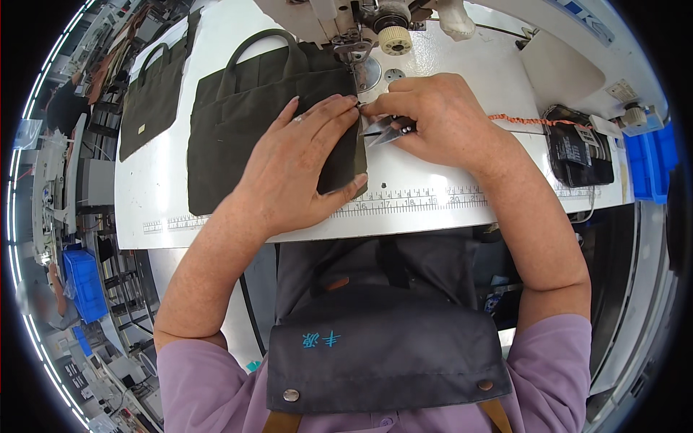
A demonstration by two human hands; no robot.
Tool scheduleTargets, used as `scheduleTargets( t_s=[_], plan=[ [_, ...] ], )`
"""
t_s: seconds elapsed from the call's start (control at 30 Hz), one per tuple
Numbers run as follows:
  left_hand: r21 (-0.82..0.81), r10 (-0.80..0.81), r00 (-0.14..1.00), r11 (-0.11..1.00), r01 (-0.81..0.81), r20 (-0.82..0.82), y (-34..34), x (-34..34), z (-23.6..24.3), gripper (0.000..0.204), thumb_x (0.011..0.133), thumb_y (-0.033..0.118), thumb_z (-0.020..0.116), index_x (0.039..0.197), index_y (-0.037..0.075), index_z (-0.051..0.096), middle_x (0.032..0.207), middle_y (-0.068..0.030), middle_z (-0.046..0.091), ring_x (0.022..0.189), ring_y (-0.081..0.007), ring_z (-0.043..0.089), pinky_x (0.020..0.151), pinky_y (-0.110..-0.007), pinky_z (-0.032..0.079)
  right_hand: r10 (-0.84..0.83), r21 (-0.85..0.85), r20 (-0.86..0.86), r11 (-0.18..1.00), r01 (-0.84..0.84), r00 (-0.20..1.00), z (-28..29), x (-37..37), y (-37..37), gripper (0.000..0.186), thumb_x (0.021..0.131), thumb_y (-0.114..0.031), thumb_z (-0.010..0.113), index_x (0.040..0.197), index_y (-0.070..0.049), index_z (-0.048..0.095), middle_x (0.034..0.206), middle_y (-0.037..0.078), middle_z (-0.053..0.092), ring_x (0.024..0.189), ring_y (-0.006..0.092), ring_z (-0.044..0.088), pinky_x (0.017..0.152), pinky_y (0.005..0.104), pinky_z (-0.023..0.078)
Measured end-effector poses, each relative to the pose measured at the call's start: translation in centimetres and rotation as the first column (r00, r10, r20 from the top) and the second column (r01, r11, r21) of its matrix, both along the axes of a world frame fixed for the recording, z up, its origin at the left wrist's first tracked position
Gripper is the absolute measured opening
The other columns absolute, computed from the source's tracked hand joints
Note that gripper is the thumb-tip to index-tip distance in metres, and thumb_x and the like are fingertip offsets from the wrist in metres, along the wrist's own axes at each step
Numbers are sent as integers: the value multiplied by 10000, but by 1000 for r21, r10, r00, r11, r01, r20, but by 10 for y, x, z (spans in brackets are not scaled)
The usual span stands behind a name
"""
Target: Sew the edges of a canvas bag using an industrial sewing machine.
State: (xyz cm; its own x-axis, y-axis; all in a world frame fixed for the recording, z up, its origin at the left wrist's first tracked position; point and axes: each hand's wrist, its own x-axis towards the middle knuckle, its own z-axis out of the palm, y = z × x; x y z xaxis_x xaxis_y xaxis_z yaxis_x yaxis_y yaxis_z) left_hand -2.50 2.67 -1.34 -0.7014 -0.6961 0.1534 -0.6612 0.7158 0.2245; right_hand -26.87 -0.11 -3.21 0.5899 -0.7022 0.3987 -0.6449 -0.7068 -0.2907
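A dark olive fabric bag panel with a looped handle lies on the white sewing table. My left hand rests flat on it, fingers stretched toward its right edge and thumb spread apart. Against that edge, just below the needle area, my right hand has thumb and forefinger together. Tucked in the same hand is a pair of metal thread snips, its blades pointing left toward the fabric. Whether the right fingertips also pinch the cloth, I cannot tell.
The sewing machine head stands over the panel's far right corner. A second olive bag piece lies at the far left. A black phone-like item sits at the right, by an orange coiled cord. A ruler scale runs along the near edge.
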Motion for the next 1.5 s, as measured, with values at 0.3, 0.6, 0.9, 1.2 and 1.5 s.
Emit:
scheduleTargets(
  t_s=[0.3, 0.6, 0.9, 1.2, 1.5],
  plan=[
    [8, 18, 998, 1000, -18, -54, 3, 5, -16, 729, 850, 305, 759, 1479, 50, 493, 1547, -131, 447, 1447, -313, 439, 1238, -585, 226, -33, -42, -19, 999, 32, 999, -7, 3, -2, 297, 736, -103, 738, 1032, -126, 755, 859, 35, 678, 771, 278, 693, 647, 413, 540],
    [13, 0, 998, 1000, 1, -66, 2, 8, -17, 758, 837, 333, 770, 1484, 53, 492, 1547, -138, 441, 1439, -321, 448, 1227, -615, 219, -25, -111, -72, 994, 17, 997, -4, 6, -1, 311, 728, -114, 753, 1038, -142, 752, 830, 20, 632, 703, 266, 670, 586, 426, 508],
    [-48, -24, 999, 999, 22, -44, -11, 10, -19, 760, 844, 382, 753, 1484, 53, 504, 1549, -134, 448, 1435, -312, 455, 1213, -645, 212, -92, -115, -67, 990, 84, 993, -6, 8, -5, 367, 745, -141, 768, 1111, -160, 757, 861, 14, 648, 734, 251, 689, 610, 403, 527],
    [-48, -13, 997, 999, 9, -78, -29, 14, -22, 742, 840, 380, 763, 1479, 92, 520, 1558, -92, 455, 1438, -289, 456, 1220, -654, 196, -175, -93, -198, 983, 159, 965, 0, 13, -8, 454, 775, -206, 794, 1223, -181, 731, 917, 43, 658, 779, 246, 702, 643, 397, 549],
    [-70, 0, 998, 998, -5, -69, -36, 14, -24, 753, 847, 387, 763, 1500, 116, 506, 1567, -89, 448, 1452, -288, 440, 1228, -648, 182, -225, -73, -200, 974, 215, 954, -4, 14, -9, 634, 713, -117, 747, 1335, -211, 665, 929, 46, 595, 771, 276, 654, 658, 408, 539]
  ],
)
